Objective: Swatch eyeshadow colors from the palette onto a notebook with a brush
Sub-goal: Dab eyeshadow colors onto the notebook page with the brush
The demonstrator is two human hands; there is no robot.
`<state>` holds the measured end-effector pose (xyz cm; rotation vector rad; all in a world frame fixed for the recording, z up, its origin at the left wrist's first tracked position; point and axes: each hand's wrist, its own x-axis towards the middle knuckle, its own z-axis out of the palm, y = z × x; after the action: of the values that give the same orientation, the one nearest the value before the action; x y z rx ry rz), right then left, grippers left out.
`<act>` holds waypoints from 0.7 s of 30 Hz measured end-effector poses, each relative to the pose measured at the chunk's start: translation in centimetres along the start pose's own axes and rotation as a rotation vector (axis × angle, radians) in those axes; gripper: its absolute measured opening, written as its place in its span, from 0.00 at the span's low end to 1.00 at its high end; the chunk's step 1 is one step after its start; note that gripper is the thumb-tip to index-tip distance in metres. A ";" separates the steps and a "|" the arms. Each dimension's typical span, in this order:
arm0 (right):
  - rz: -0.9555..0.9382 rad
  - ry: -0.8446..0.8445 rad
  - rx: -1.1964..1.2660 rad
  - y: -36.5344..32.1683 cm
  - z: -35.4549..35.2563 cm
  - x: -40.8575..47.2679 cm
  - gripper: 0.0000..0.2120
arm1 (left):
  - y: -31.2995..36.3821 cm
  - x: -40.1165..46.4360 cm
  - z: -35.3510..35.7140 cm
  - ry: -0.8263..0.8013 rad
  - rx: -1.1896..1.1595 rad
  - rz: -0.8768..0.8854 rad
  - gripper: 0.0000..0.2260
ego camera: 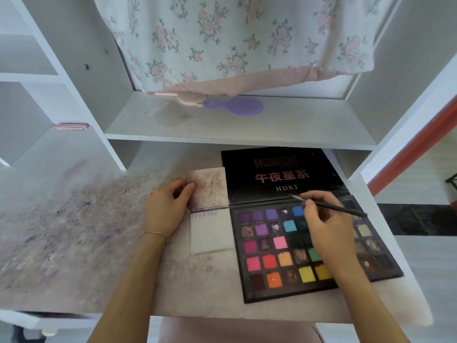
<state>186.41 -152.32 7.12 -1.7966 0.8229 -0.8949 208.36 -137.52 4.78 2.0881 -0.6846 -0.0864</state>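
An open black eyeshadow palette (269, 263) lies on the desk at the right, its lid (282, 174) flat behind it with pink lettering. Many coloured pans fill it. To its left lies a small open notebook (211, 233), with faint purple swatches along the top of its lower page. My left hand (168, 206) holds the stained upper page at its left edge, thumb on top. My right hand (326, 224) hovers over the palette's upper middle and pinches a thin black brush (329, 205), whose tip points left, just above the blue pans.
A white shelf (237, 127) overhangs the desk's back, with a purple hand mirror (237, 105) and a floral cloth (235, 38) hanging above. White cubby walls stand at the left. The desk surface (74, 219) is stained with purple marks. A pink clip (70, 127) sits on the left ledge.
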 end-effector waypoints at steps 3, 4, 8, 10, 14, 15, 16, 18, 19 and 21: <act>0.043 0.088 -0.027 0.8 -1.9 0.0 0.13 | 0.3 0.0 0.3 0.027 0.055 -0.017 0.11; 0.048 0.127 -0.047 1.1 -2.6 0.0 0.12 | 0.5 -0.1 0.5 0.041 0.071 -0.020 0.11; 0.037 0.267 -0.147 2.4 -4.6 0.2 0.05 | 0.8 -0.5 0.9 0.091 0.122 -0.007 0.12; 0.036 0.300 -0.188 2.9 -5.2 0.3 0.04 | 0.8 -0.6 1.0 0.083 0.114 -0.001 0.12; 0.048 0.288 -0.221 3.3 -5.4 0.2 0.04 | 0.7 -0.6 1.1 0.071 0.107 0.005 0.11; 0.048 0.276 -0.239 3.2 -5.2 0.3 0.04 | 0.6 -0.6 1.1 0.067 0.103 0.004 0.11; 0.051 0.260 -0.259 3.2 -5.1 0.3 0.05 | 0.6 -0.6 1.1 0.063 0.099 0.004 0.11; 0.066 0.236 -0.291 3.1 -4.9 0.4 0.06 | 0.6 -0.6 1.1 0.058 0.096 0.006 0.11; 0.076 0.234 -0.297 3.1 -4.9 0.4 0.06 | 0.6 -0.5 1.1 0.059 0.098 0.004 0.11; 0.087 0.235 -0.305 3.0 -4.9 0.4 0.06 | 0.6 -0.6 1.1 0.059 0.103 0.002 0.12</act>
<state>181.98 -155.82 5.90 -1.9195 1.2341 -0.9766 207.25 -138.38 4.51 2.1792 -0.6673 0.0114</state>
